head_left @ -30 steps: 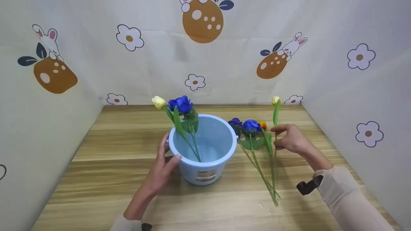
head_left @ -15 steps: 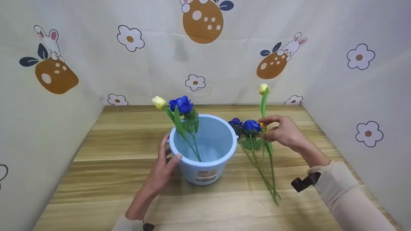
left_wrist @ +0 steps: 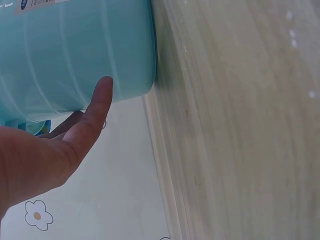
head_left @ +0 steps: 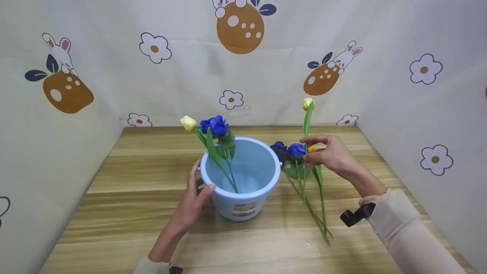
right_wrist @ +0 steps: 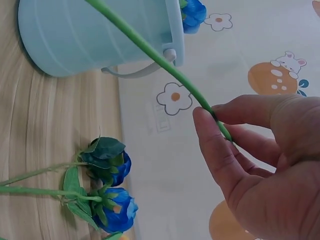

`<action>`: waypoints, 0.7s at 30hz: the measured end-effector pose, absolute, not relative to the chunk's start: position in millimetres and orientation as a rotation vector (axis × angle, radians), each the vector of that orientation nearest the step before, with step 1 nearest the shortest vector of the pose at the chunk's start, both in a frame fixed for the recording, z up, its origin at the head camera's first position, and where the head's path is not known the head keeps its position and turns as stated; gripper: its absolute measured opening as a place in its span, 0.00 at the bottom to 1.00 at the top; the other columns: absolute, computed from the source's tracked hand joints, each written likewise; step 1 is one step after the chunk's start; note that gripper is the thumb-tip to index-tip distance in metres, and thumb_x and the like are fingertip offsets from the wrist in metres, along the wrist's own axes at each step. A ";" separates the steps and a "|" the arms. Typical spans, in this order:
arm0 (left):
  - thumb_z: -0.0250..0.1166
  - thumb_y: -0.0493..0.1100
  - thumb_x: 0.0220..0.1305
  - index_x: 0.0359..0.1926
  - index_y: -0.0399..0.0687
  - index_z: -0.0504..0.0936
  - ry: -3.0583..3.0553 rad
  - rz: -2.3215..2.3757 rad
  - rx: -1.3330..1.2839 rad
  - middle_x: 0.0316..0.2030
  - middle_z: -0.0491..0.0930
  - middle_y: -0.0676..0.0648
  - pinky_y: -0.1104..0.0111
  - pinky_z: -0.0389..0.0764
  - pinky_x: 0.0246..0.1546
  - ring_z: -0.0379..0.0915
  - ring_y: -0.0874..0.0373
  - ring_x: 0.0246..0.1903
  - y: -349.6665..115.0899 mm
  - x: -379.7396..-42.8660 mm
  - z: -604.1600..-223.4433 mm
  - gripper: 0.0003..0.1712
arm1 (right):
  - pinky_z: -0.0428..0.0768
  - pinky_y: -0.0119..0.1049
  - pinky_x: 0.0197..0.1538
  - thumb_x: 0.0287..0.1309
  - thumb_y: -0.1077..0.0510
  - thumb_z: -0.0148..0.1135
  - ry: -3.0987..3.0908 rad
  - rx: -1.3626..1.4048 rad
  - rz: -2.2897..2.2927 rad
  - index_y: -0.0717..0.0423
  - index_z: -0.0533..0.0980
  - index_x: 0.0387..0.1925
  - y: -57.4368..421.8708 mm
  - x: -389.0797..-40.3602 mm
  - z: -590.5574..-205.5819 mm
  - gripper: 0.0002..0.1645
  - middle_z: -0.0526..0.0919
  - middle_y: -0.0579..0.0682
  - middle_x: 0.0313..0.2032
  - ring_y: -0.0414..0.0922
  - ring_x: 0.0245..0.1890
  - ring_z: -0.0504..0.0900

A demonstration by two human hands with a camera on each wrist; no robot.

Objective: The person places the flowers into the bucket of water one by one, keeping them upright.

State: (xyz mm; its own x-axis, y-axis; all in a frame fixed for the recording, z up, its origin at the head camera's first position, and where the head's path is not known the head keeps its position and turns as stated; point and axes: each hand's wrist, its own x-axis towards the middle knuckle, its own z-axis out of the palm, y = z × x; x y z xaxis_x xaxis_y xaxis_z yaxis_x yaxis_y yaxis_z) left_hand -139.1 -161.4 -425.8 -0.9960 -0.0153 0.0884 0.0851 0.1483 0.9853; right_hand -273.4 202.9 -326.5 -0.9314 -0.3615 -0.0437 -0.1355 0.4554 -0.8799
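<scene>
A light blue bucket point(head_left: 243, 205) stands on the wooden table. My left hand point(head_left: 190, 207) rests against its left side, thumb and fingers spread along the outer wall, as the left wrist view also shows. Inside lean a yellow tulip point(head_left: 188, 123) and a blue rose point(head_left: 215, 125). Right of the bucket, my right hand point(head_left: 333, 154) pinches another yellow tulip point(head_left: 308, 104) by its green stem point(right_wrist: 150, 51) between thumb and fingers. That tulip is upright, its lower end raised off the table. Beneath it lie blue roses point(right_wrist: 117, 212) and an orange flower point(head_left: 312, 148), partly hidden by my hand.
The bucket's handle point(right_wrist: 135, 73) hangs down its side in the right wrist view. Stems point(head_left: 317, 220) of the lying flowers cross towards the front of the table point(head_left: 144, 213). A printed cloth point(head_left: 190, 72) walls off the back and both sides.
My right hand has lifted the yellow tulip and carried it left, above the lying roses and nearer the bucket. The left hand and the bucket have stayed in place.
</scene>
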 end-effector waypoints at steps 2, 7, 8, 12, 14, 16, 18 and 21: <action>0.56 0.54 0.78 0.85 0.69 0.40 -2.317 -1.999 -0.070 0.86 0.39 0.44 0.34 0.67 0.72 0.52 0.31 0.79 -161.5 -139.2 -425.8 0.46 | 0.90 0.35 0.47 0.62 0.69 0.68 2.462 -0.414 -1.488 0.62 0.77 0.67 200.8 -273.6 -326.0 0.31 0.74 0.64 0.63 0.49 0.47 0.88; 0.56 0.55 0.78 0.85 0.69 0.39 -2.326 -1.993 -0.066 0.86 0.38 0.44 0.34 0.66 0.72 0.52 0.30 0.80 -161.3 -139.1 -426.5 0.46 | 0.90 0.36 0.48 0.61 0.69 0.68 2.431 -0.388 -1.518 0.61 0.77 0.67 197.2 -273.1 -325.5 0.31 0.73 0.64 0.63 0.48 0.46 0.89; 0.56 0.55 0.78 0.85 0.69 0.39 -2.329 -1.994 -0.060 0.86 0.38 0.44 0.34 0.66 0.73 0.51 0.30 0.80 -161.3 -138.9 -426.6 0.47 | 0.90 0.36 0.48 0.61 0.69 0.68 2.431 -0.390 -1.518 0.61 0.77 0.67 196.5 -273.1 -325.5 0.31 0.73 0.64 0.63 0.48 0.46 0.89; 0.56 0.56 0.78 0.86 0.69 0.39 -2.343 -1.990 -0.052 0.86 0.37 0.43 0.34 0.65 0.73 0.50 0.29 0.80 -160.8 -137.9 -426.1 0.47 | 0.90 0.36 0.48 0.61 0.68 0.69 2.437 -0.390 -1.514 0.59 0.78 0.67 193.6 -272.4 -325.1 0.31 0.74 0.63 0.63 0.47 0.43 0.88; 0.56 0.56 0.78 0.86 0.68 0.39 -2.348 -1.987 -0.050 0.86 0.38 0.43 0.34 0.65 0.73 0.50 0.29 0.80 -160.6 -137.6 -425.3 0.47 | 0.90 0.35 0.48 0.61 0.67 0.69 2.432 -0.380 -1.521 0.58 0.78 0.68 192.5 -272.1 -325.0 0.32 0.74 0.63 0.63 0.46 0.41 0.87; 0.56 0.56 0.78 0.85 0.69 0.39 -2.349 -1.987 -0.047 0.86 0.38 0.43 0.34 0.65 0.73 0.50 0.30 0.80 -160.7 -137.7 -425.2 0.47 | 0.89 0.34 0.48 0.62 0.67 0.69 2.413 -0.360 -1.544 0.58 0.77 0.68 191.3 -271.8 -324.9 0.32 0.73 0.61 0.62 0.44 0.38 0.87; 0.56 0.56 0.78 0.85 0.69 0.39 -2.344 -1.988 -0.051 0.86 0.38 0.43 0.35 0.65 0.73 0.50 0.30 0.80 -161.0 -138.1 -425.2 0.47 | 0.89 0.34 0.47 0.62 0.67 0.69 2.382 -0.337 -1.586 0.58 0.77 0.68 189.5 -271.3 -325.0 0.32 0.73 0.60 0.60 0.43 0.36 0.87; 0.56 0.54 0.78 0.85 0.69 0.40 -2.330 -1.993 -0.063 0.86 0.40 0.43 0.35 0.66 0.73 0.52 0.30 0.80 -161.3 -138.4 -426.3 0.46 | 0.89 0.32 0.45 0.62 0.68 0.69 2.330 -0.312 -1.671 0.60 0.76 0.69 185.9 -270.9 -325.7 0.33 0.73 0.57 0.56 0.41 0.33 0.87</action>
